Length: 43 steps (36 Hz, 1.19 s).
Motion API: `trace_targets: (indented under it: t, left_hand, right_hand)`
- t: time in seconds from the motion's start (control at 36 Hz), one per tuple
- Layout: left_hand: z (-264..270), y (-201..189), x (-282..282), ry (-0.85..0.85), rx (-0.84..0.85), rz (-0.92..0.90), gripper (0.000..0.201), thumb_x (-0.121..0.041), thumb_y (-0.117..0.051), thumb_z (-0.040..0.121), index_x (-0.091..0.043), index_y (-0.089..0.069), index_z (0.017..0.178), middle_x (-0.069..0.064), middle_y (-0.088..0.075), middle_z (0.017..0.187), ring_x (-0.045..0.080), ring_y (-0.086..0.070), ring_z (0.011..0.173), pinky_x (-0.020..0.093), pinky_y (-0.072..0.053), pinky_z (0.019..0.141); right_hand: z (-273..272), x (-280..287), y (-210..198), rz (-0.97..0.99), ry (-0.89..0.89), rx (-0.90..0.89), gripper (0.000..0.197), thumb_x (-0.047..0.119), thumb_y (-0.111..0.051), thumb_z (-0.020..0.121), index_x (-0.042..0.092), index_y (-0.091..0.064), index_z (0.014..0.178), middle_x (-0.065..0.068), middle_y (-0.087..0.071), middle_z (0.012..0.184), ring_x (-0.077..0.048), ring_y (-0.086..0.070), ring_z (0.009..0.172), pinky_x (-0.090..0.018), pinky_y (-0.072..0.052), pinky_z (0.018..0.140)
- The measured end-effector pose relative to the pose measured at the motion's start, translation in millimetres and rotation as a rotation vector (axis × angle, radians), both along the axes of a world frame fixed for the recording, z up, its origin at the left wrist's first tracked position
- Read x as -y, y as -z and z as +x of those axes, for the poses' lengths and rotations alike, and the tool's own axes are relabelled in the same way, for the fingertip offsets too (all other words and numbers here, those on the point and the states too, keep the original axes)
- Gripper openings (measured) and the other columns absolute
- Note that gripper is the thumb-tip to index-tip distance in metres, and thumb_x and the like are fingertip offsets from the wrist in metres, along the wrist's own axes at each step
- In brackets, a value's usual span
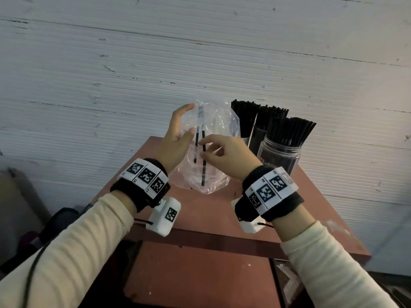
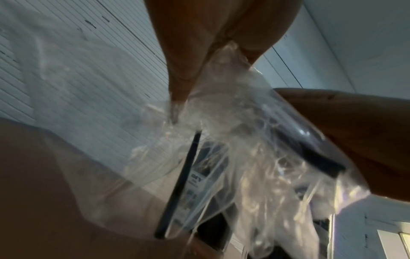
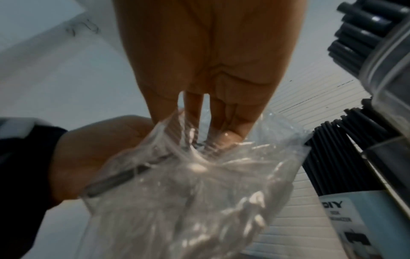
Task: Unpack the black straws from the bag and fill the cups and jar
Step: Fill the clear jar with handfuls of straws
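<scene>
A clear plastic bag (image 1: pixel 213 127) hangs above the red-brown table (image 1: pixel 209 216). Two black straws (image 1: pixel 203 165) stand upright inside it. My left hand (image 1: pixel 183 124) holds the bag's left upper side, and its fingers (image 2: pixel 199 56) pinch the film. My right hand (image 1: pixel 206 148) pinches one black straw (image 2: pixel 319 161) through the film at mid-height, between index finger and thumb. The second straw (image 2: pixel 182 184) lies loose in the bag (image 2: pixel 244 113). In the right wrist view my fingers (image 3: pixel 224 98) press into the crumpled bag (image 3: pixel 188 192). A clear jar (image 1: pixel 279 156) packed with black straws stands to the right.
Behind the jar two cups (image 1: pixel 246 125) hold bundles of black straws against the white ribbed wall (image 1: pixel 133 74). A lower red shelf (image 1: pixel 200 274) sits below the table's front edge. Dark objects lie on the floor at the left (image 1: pixel 44 230).
</scene>
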<state>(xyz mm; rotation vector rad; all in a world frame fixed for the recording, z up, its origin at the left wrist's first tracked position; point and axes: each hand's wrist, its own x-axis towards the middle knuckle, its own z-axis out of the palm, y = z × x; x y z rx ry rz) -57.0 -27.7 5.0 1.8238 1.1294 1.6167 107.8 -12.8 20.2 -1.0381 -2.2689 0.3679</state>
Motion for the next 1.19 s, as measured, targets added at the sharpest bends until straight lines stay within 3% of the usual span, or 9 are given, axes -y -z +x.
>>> trace_targets:
  t: [0.14,0.28,0.42,0.56,0.67,0.75,0.86,0.94,1.19]
  left_hand:
    - [-4.8,5.1,-1.7,0.077,0.058,-0.068,0.072,0.008,-0.049,0.092,-0.044,-0.035,0.14,-0.027,-0.03,0.148,0.007,-0.045,0.073,0.039,-0.046,0.086]
    - [-4.9,5.5,-2.5,0.082,0.117,-0.098,0.078,0.012,-0.051,0.088,-0.052,-0.041,0.132,-0.053,-0.041,0.121,0.004,-0.044,0.085,0.049,-0.04,0.092]
    - [-3.7,2.5,-1.6,0.138,0.279,-0.138,0.079,0.003,-0.061,0.078,-0.057,-0.046,0.127,-0.007,-0.037,0.148,0.034,-0.045,0.124,0.072,-0.038,0.099]
    - [2.3,2.3,3.1,0.167,0.282,-0.167,0.078,0.004,-0.061,0.08,-0.054,-0.044,0.13,-0.022,-0.035,0.146,0.035,-0.048,0.122,0.067,-0.036,0.106]
    - [3.5,0.7,6.8,0.097,0.116,-0.161,0.072,0.0,-0.057,0.091,-0.05,-0.035,0.138,-0.046,-0.034,0.135,0.018,-0.049,0.071,0.048,-0.052,0.081]
    - [6.6,-3.8,12.6,-0.002,-0.038,-0.103,0.067,0.004,-0.051,0.095,-0.04,-0.027,0.139,0.002,-0.027,0.158,0.004,-0.048,0.054,0.021,-0.05,0.062]
    - [1.0,-1.8,10.4,-0.027,-0.086,-0.098,0.066,0.006,-0.051,0.095,-0.026,-0.025,0.147,0.014,-0.03,0.155,0.033,-0.044,0.13,0.029,-0.039,0.1]
    - [-3.8,3.0,1.9,-0.02,-0.08,-0.121,0.068,0.01,-0.047,0.091,-0.03,-0.03,0.144,-0.028,-0.03,0.138,0.006,-0.046,0.127,0.028,-0.042,0.105]
    - [-10.1,1.7,-25.3,-0.234,-0.131,-0.172,0.068,0.006,-0.044,0.09,-0.037,-0.032,0.141,-0.018,-0.042,0.089,0.01,-0.05,0.077,0.049,-0.051,0.08]
  right_hand:
    - [-5.1,-8.8,8.4,-0.024,0.029,0.076,0.018,0.016,-0.066,0.087,0.022,-0.067,0.104,0.006,-0.063,0.089,-0.005,-0.058,0.073,-0.011,-0.044,0.067]
    - [-8.9,-16.2,13.0,0.04,0.089,-0.017,0.012,0.01,-0.063,0.086,0.018,-0.069,0.093,0.005,-0.061,0.079,-0.011,-0.058,0.075,-0.004,-0.038,0.06]
    - [-12.8,-15.7,15.6,-0.002,0.078,-0.048,0.014,0.017,-0.068,0.083,0.023,-0.056,0.088,0.005,-0.06,0.078,-0.015,-0.058,0.072,-0.025,-0.048,0.067]
    - [-15.7,-14.2,23.2,-0.06,0.107,0.01,0.027,0.018,-0.069,0.082,0.019,-0.046,0.095,-0.004,-0.064,0.087,-0.023,-0.061,0.074,-0.034,-0.051,0.067]
    - [-14.2,-13.0,28.6,-0.039,0.09,0.035,0.027,0.013,-0.062,0.086,0.02,-0.039,0.096,-0.007,-0.063,0.086,-0.027,-0.062,0.074,-0.036,-0.051,0.066]
    - [-10.7,-12.6,26.8,-0.05,0.06,-0.065,0.02,0.007,-0.053,0.09,0.021,-0.04,0.097,-0.009,-0.066,0.085,-0.025,-0.066,0.072,-0.041,-0.055,0.069]
    - [-4.2,-8.7,19.3,-0.161,-0.031,-0.236,0.011,0.002,-0.045,0.096,0.012,-0.046,0.101,-0.006,-0.059,0.087,-0.021,-0.062,0.07,-0.039,-0.054,0.07]
    - [0.8,-8.3,15.1,-0.222,-0.08,-0.322,0.012,0.001,-0.045,0.097,0.011,-0.05,0.1,0.001,-0.058,0.085,-0.011,-0.057,0.066,-0.029,-0.052,0.067]
    - [2.7,-5.6,11.6,-0.378,-0.153,-0.505,0.033,-0.003,-0.051,0.095,0.008,-0.052,0.127,-0.008,-0.068,0.103,-0.009,-0.063,0.072,-0.021,-0.054,0.076]
